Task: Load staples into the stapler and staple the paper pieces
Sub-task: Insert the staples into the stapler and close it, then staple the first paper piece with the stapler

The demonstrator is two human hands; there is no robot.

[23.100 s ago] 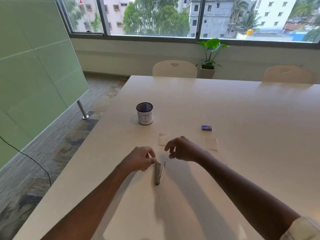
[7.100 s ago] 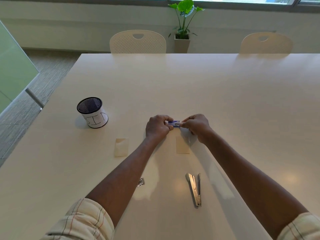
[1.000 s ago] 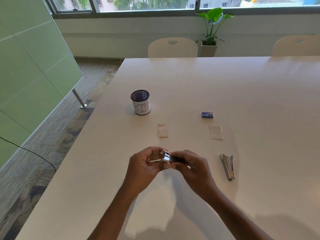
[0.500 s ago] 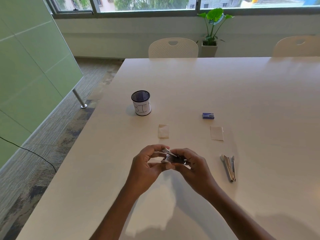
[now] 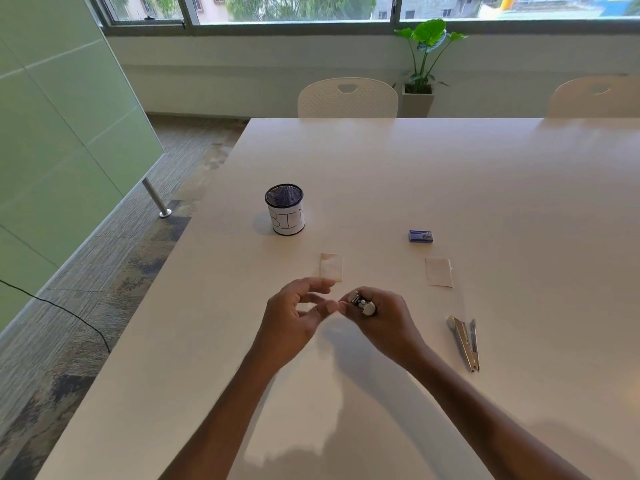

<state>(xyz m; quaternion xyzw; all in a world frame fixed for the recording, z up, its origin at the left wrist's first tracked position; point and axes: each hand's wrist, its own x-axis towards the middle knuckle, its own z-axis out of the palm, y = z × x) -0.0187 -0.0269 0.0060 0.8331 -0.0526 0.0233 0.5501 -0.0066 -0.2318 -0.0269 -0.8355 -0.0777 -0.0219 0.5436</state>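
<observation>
Right hand (image 5: 384,320) clenched around a small silver metal stapler part (image 5: 362,303), grip closed over it above the white bench (image 5: 450,174), only the shiny end showing between thumb and fingers. Left hand (image 5: 294,317) just beside, released and holding nothing, fingers (image 5: 322,308) loosely curled, tips close to the metal piece; whether touching, cannot tell. To the right of the right grip and a little nearer the body, a long silver metal stapler body (image 5: 465,342) lying opened on the bench. Beyond the left grip, just past the fingertips, a small cream paper piece (image 5: 331,267); beyond and right of the right grip, a second cream paper piece (image 5: 439,271), and farther on a small blue staple box (image 5: 420,236). Far beyond the left grip, a black mesh cup with a white label reading BIN (image 5: 285,211).
</observation>
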